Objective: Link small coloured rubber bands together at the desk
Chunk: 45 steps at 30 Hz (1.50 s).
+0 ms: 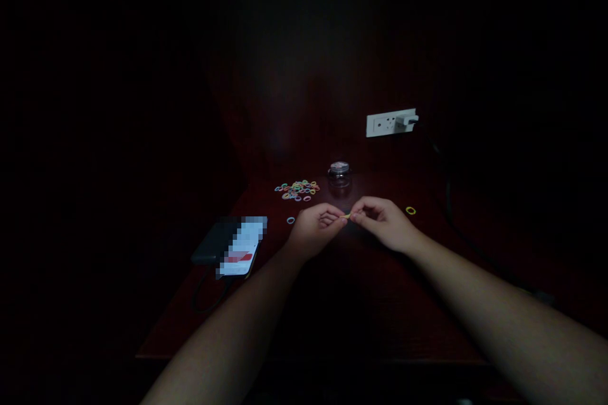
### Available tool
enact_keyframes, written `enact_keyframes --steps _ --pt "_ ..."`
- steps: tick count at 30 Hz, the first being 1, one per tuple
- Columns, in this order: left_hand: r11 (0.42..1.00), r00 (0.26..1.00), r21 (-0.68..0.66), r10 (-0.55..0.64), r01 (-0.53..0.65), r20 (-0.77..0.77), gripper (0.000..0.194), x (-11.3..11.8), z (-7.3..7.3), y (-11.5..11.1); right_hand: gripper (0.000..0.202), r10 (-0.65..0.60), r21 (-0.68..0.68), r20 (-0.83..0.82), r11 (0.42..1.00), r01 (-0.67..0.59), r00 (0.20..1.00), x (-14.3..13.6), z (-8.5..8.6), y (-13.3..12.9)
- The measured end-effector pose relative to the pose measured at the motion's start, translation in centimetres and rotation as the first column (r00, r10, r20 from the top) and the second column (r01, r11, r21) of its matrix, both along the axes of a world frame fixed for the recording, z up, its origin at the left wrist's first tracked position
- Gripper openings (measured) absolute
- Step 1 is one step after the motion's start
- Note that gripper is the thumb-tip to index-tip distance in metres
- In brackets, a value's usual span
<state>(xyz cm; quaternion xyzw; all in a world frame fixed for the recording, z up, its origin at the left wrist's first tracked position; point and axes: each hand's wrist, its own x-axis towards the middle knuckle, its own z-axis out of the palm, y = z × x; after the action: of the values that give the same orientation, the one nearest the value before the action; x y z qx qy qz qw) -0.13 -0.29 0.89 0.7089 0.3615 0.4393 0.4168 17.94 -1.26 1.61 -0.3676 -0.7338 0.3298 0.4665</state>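
A small yellow band (346, 216) is pinched between my left hand (317, 226) and my right hand (384, 221), over the middle of the dark red table. Both hands have thumb and forefinger pressed together on it. Behind my left hand lies a pile of small coloured bands (298, 190). One light blue band (291, 220) rests by itself just left of that hand. To the right of my right hand sits a yellow ring of bands (411, 210). A clear lidded jar (339, 176) stands behind the hands.
At the left, a phone with a lit screen (244, 247) lies against a dark flat box (213, 243), with a cable beside them. A white wall socket (390, 123) holds a plug, whose dark cord runs down the right side. The table's front edge (161, 356) shows below.
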Motion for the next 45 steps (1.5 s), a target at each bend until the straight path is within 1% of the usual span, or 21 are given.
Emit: enact_keyframes --steps 4,9,15,19,24,26,28,36,41,45 --pt "1.0 1.0 -0.004 0.004 -0.004 0.015 0.023 -0.02 -0.05 -0.02 0.018 0.021 -0.022 0.006 1.0 -0.021 1.0 0.01 -0.06 0.0" --pt "1.0 1.0 -0.007 -0.007 0.007 0.012 0.022 -0.01 -0.02 -0.07 0.019 0.05 -0.059 -0.025 0.997 -0.051 0.998 -0.12 -0.01 -0.13" --pt "1.0 1.0 -0.019 0.0 0.0 -0.01 0.022 0.09 0.31 -0.41 0.02 0.053 -0.023 -0.043 0.998 -0.054 0.998 -0.24 -0.03 -0.13" --pt "1.0 0.999 -0.021 -0.003 0.002 -0.037 0.021 0.12 0.5 -0.56 0.019 0.043 -0.019 -0.01 0.999 -0.043 0.999 -0.15 0.0 -0.13" --pt "1.0 0.999 0.004 -0.016 0.016 -0.029 0.022 -0.03 0.07 -0.17 0.017 0.013 0.007 0.036 1.0 -0.013 0.999 0.0 -0.02 -0.1" --pt "0.999 0.999 0.027 -0.019 0.02 -0.033 0.023 -0.12 -0.1 -0.03 0.017 0.029 -0.001 0.007 1.0 -0.029 1.0 0.04 -0.03 -0.05" --pt "0.999 0.999 0.049 -0.011 0.013 -0.036 0.022 -0.18 -0.11 -0.02 0.019 0.048 -0.036 -0.041 0.998 -0.049 0.998 0.09 -0.01 0.05" --pt "0.995 0.998 0.091 0.043 -0.04 -0.037 0.018 -0.02 0.56 -0.45 0.023 0.049 -0.133 -0.206 0.988 -0.078 0.977 0.18 -0.05 0.35" --pt "0.993 0.998 0.113 0.032 -0.026 -0.05 0.018 0.07 0.41 -0.49 0.023 0.103 -0.195 -0.224 0.97 -0.149 0.969 -0.15 -0.24 0.12" --pt "0.993 0.998 0.122 0.007 -0.001 -0.056 0.018 0.02 0.32 -0.55 0.024 0.109 -0.207 -0.233 0.965 -0.159 0.966 -0.09 -0.26 0.15"
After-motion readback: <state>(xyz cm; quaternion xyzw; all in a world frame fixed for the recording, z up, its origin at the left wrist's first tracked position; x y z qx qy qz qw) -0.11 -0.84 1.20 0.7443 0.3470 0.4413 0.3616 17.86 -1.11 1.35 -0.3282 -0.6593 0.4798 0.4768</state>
